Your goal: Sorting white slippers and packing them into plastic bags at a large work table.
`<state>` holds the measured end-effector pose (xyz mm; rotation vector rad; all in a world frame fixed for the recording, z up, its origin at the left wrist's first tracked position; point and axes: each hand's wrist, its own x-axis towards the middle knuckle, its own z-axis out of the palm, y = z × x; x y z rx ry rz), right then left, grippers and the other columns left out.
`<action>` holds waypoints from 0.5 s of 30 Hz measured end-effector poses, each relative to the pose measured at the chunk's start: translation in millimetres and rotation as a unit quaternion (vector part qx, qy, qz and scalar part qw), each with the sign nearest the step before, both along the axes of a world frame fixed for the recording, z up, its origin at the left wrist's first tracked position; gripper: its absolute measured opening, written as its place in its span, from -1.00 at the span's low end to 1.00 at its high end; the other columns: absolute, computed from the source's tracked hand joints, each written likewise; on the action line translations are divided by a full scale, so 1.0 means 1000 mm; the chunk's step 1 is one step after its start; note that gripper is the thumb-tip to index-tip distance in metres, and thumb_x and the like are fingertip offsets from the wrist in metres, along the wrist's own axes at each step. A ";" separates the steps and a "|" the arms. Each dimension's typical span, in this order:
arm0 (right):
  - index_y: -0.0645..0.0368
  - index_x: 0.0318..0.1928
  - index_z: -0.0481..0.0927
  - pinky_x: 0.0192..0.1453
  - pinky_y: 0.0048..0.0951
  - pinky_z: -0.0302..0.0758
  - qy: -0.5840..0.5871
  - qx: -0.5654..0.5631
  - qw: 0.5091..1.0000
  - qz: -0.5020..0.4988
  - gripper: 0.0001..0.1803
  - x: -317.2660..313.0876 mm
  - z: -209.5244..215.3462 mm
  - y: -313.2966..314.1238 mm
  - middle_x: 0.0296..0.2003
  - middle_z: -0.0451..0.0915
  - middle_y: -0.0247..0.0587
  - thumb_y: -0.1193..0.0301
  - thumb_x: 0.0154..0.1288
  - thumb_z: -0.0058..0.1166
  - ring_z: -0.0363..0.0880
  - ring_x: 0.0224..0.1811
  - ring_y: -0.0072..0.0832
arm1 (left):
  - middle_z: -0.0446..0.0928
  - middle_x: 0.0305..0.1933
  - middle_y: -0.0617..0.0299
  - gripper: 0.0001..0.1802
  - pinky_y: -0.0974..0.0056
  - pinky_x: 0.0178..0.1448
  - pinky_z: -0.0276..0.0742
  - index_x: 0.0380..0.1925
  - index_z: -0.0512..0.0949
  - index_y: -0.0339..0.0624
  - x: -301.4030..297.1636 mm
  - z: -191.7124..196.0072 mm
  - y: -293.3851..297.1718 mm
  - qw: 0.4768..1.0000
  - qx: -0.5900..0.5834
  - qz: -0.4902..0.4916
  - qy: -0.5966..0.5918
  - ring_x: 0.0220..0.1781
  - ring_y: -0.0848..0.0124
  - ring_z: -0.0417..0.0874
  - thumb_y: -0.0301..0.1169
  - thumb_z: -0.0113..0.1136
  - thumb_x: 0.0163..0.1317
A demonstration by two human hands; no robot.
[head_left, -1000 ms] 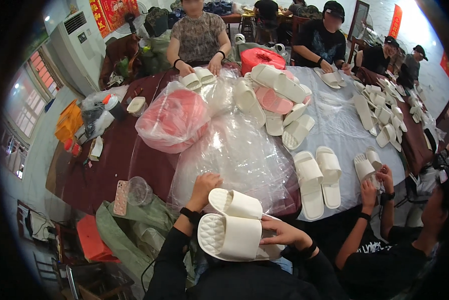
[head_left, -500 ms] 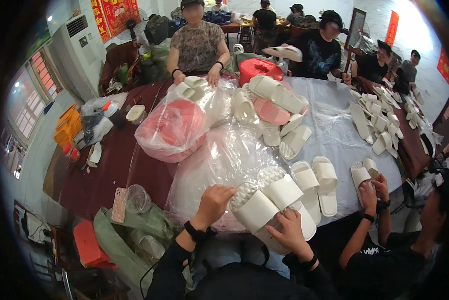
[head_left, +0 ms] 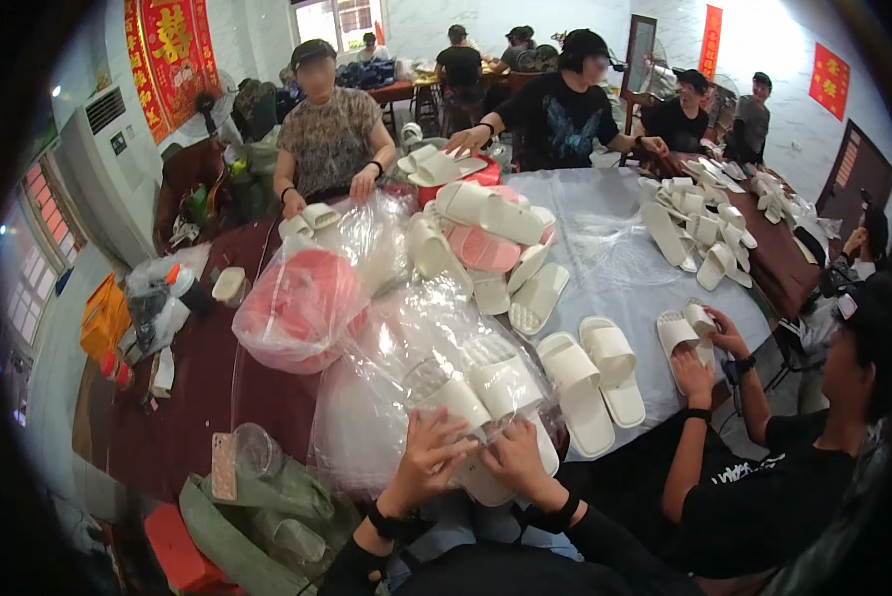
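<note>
Head view: we press left hand [head_left: 428, 452] and right hand [head_left: 514, 459], fingers spread, onto paired white slippers [head_left: 486, 402], apparently keeping them stacked against the clear plastic bag [head_left: 386, 397].

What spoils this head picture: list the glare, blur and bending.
Head view: a black fisheye rim cuts the corners, and the table edge bows toward it. Glare streaks the clear plastic bag beside the left hand, veiling the white slippers that the right hand grips. The far window is blown out white. One face is blurred. The hands themselves look sharp.
</note>
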<state>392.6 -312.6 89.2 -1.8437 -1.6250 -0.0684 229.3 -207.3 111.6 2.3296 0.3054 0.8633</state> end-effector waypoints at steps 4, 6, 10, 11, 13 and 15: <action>0.22 -0.05 0.51 0.08 -0.07 0.20 0.042 0.017 0.999 -0.018 -0.60 -0.006 -0.002 0.011 -0.27 0.49 -0.05 0.22 0.19 0.07 0.43 -0.13 -0.14 | 0.17 0.35 -0.10 -0.35 -0.06 0.46 -0.26 0.21 0.37 -0.08 -0.016 -0.007 -0.002 0.989 0.032 0.139 -0.040 0.45 0.04 0.05 -0.39 0.30 0.04; 0.22 -0.05 0.51 0.09 -0.06 0.19 0.072 0.013 0.997 -0.020 -0.60 -0.014 0.000 0.018 -0.27 0.50 -0.05 0.22 0.20 0.06 0.44 -0.14 -0.13 | 0.09 0.38 -0.11 -0.16 0.00 0.47 -0.27 0.31 0.12 -0.06 -0.007 -0.026 -0.003 0.964 -0.106 0.201 -0.138 0.46 0.06 0.01 -0.43 0.32 0.03; 0.20 -0.05 0.51 0.02 -0.05 0.21 0.059 -0.012 0.998 -0.009 -0.62 -0.030 -0.003 0.035 -0.23 0.48 -0.01 0.22 0.20 0.03 0.41 -0.08 -0.11 | -0.05 0.43 -0.03 0.18 0.21 0.26 0.20 0.39 -0.46 0.05 -0.010 -0.027 -0.006 0.831 -0.475 0.194 -0.216 0.27 0.24 0.25 -0.55 0.28 0.07; 0.19 -0.04 0.51 0.01 0.00 0.21 0.068 -0.025 0.997 -0.023 -0.62 -0.032 -0.002 0.039 -0.25 0.51 -0.07 0.20 0.24 0.00 0.43 -0.13 -0.13 | -0.02 0.41 -0.02 0.15 0.27 0.09 0.45 0.40 -0.44 0.07 -0.010 -0.024 -0.008 0.753 -0.589 0.177 -0.234 0.14 0.31 0.38 -0.55 0.26 0.10; 0.19 -0.03 0.50 -0.01 0.03 0.21 0.131 -0.004 0.991 -0.020 -0.61 -0.032 -0.012 0.046 -0.23 0.50 -0.08 0.21 0.24 -0.01 0.42 -0.09 -0.13 | 0.13 0.31 0.01 0.05 0.35 -0.15 0.48 0.39 -0.35 0.07 -0.011 -0.024 -0.009 0.748 -0.589 0.197 -0.235 -0.03 0.37 0.45 -0.55 0.23 0.14; 0.20 -0.03 0.50 -0.02 0.02 0.23 0.085 0.021 0.994 -0.067 -0.62 -0.035 -0.013 0.050 -0.21 0.50 -0.06 0.24 0.21 0.01 0.41 -0.07 -0.10 | 0.29 0.22 0.03 -0.04 0.42 -0.40 0.51 0.39 -0.25 0.07 -0.017 -0.037 -0.005 0.744 -0.585 0.218 -0.238 -0.21 0.44 0.51 -0.55 0.19 0.17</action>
